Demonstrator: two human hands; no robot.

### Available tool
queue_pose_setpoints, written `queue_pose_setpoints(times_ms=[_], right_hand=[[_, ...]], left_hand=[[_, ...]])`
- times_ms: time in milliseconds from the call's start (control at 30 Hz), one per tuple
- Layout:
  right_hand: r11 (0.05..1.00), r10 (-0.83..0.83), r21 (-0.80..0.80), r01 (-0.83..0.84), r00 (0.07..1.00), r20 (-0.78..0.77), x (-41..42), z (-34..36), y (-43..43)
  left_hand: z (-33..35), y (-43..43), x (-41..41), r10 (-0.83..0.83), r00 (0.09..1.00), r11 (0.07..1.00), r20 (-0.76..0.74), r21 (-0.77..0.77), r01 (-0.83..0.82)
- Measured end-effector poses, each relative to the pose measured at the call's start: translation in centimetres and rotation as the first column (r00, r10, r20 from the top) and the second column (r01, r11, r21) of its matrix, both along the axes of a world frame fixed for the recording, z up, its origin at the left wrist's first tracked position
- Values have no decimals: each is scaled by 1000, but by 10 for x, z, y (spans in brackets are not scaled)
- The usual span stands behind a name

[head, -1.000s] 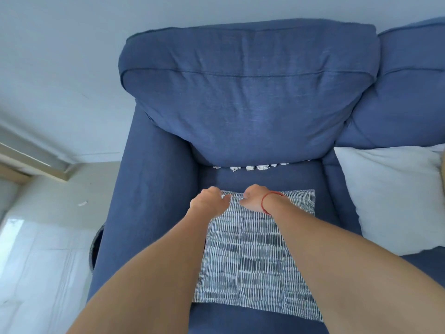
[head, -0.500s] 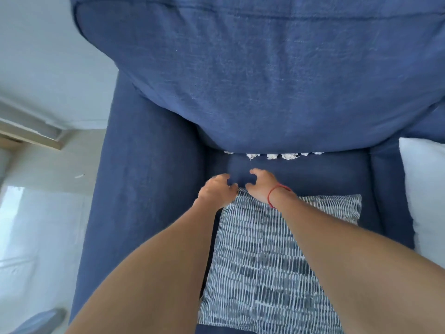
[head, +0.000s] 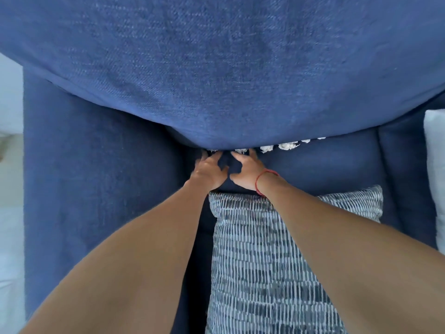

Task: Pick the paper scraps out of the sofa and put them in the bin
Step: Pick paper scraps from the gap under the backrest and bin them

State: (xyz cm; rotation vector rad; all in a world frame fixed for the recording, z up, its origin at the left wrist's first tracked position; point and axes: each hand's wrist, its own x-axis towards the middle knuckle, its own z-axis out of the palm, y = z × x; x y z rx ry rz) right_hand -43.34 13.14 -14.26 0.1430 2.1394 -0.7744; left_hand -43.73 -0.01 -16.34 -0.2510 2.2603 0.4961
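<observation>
A blue fabric sofa (head: pixel 240 68) fills the frame; at centre, left hand (head: pixel 209 170) and right hand (head: pixel 247 172) spread empty fingers toward crumpled white paper scraps (head: pixel 287 146) wedged beneath its backrest.

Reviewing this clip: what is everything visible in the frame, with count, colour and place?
sofa: one, dark blue, fills the frame
back cushion: one, blue, bulging over the seat
paper scraps: about six, white, crumpled, in a row in the gap under the back cushion
patterned cushion: one, blue and white, on the seat
pillow: one, white, right edge
floor: pale, left edge
bracelet: one, red, right wrist
left hand: fingers spread, at the leftmost scraps
right hand: fingers spread, beside it
</observation>
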Motion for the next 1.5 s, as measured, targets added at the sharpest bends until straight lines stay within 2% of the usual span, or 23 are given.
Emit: queue_pose_setpoints(times_ms=[133,300,433,633,767,900,1067,1233,1367,1500], right_hand=[[995,20,95,-19,1000,-9,-2,-8,-10],[984,51,171,-38,996,-76,0,-5,-17],[976,102,206,-68,982,-158,-3,5,-9],[987,-95,104,123,965,-242,22,18,-3],[962,-213,101,252,931,-295,37,34,4],[954,-264,45,296,903,-339,37,61,5],[970,-209,29,241,890,-406,39,102,-16],[985,-171,-48,169,857,-487,42,155,-90],[986,-122,-159,43,840,-529,50,187,-180],[954,103,-194,-227,860,-500,88,194,-272]], left_hand=[[-8,-2,-6,-64,997,996,30,-61,66],[-5,-5,-2,-47,994,998,-103,-46,42],[-1,-5,-6,-62,987,996,-147,-69,53],[22,9,4,-24,968,999,-248,-50,12],[43,10,34,196,926,981,-323,72,-183],[71,4,57,365,849,931,-382,154,-331],[117,-18,67,430,745,902,-511,278,-330],[168,-79,92,517,583,855,-627,339,-393],[197,-157,125,634,382,734,-673,367,-571],[196,-241,186,726,239,567,-644,365,-738]])
